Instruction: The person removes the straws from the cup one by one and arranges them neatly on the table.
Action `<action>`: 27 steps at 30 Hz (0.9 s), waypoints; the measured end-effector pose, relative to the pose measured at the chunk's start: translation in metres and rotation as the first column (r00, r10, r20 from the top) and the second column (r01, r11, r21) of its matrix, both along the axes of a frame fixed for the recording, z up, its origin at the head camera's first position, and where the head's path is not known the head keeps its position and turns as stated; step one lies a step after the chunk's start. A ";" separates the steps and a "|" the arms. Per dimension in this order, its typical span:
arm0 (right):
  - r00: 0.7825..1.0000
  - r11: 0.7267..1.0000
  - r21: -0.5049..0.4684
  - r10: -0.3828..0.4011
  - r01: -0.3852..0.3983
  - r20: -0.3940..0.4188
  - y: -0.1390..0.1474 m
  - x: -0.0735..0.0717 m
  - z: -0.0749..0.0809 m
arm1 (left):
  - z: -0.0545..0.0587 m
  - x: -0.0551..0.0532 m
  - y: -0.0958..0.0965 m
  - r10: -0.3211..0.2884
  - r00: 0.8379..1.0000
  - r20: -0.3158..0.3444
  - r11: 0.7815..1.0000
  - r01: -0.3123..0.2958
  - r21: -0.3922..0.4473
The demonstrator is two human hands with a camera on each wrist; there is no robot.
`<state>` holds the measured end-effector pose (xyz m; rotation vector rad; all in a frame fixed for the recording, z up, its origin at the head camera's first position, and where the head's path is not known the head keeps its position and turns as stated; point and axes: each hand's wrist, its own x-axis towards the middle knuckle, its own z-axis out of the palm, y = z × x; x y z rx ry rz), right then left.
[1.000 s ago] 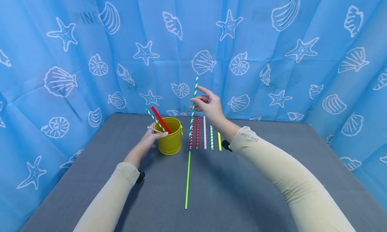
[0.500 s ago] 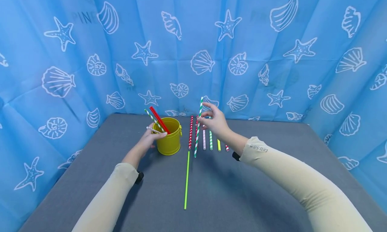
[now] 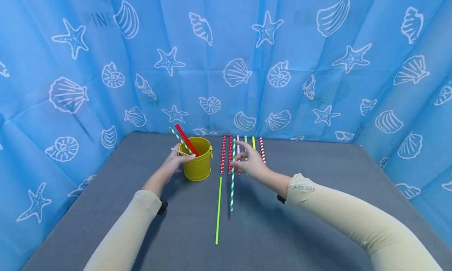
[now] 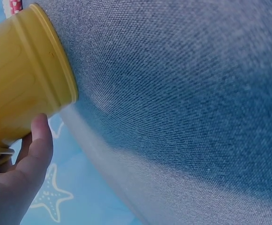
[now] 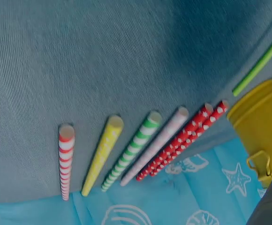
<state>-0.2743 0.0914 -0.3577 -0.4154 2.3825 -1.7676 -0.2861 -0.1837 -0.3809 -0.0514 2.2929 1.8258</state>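
Note:
My left hand [image 3: 173, 163] grips the side of a yellow metal bucket [image 3: 197, 169], its thumb at the rim beside the straws. Leaning out of the bucket are red straws [image 3: 185, 137], a green-striped straw [image 3: 175, 133] and a pale patterned one. In the left wrist view, fingers [image 4: 41, 143] lie against the bucket wall [image 4: 28, 79]. My right hand [image 3: 253, 163] pinches a green-and-white striped paper straw [image 3: 232, 194] between thumb and fingers; its near end is close over the table. A plain lime-green straw [image 3: 218, 212] lies just left of it.
A row of paper straws lies at the back: two red dotted ones [image 5: 187, 136], a pale pink [image 5: 157, 143], a green-striped [image 5: 132, 150], a yellow [image 5: 103, 152] and a red-striped [image 5: 66, 159]. The grey table [image 3: 300, 224] meets a blue shell-print curtain [image 3: 300, 59].
My right hand has lowered the green-and-white straw from upright in the air, toward the table and slightly right, beside the lime-green straw. The left hand and bucket have stayed put.

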 end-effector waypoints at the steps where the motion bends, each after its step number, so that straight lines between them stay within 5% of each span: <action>1: 1.000 1.000 -0.003 -0.001 0.001 0.008 0.000 0.001 -0.002 | 0.000 0.000 0.000 -0.001 1.000 0.000 1.000 0.001 0.000; 27: 0.987 1.000 -0.001 -0.028 0.029 0.161 0.003 0.012 -0.030 | 0.000 -0.001 -0.001 0.003 1.000 0.007 1.000 -0.003 0.004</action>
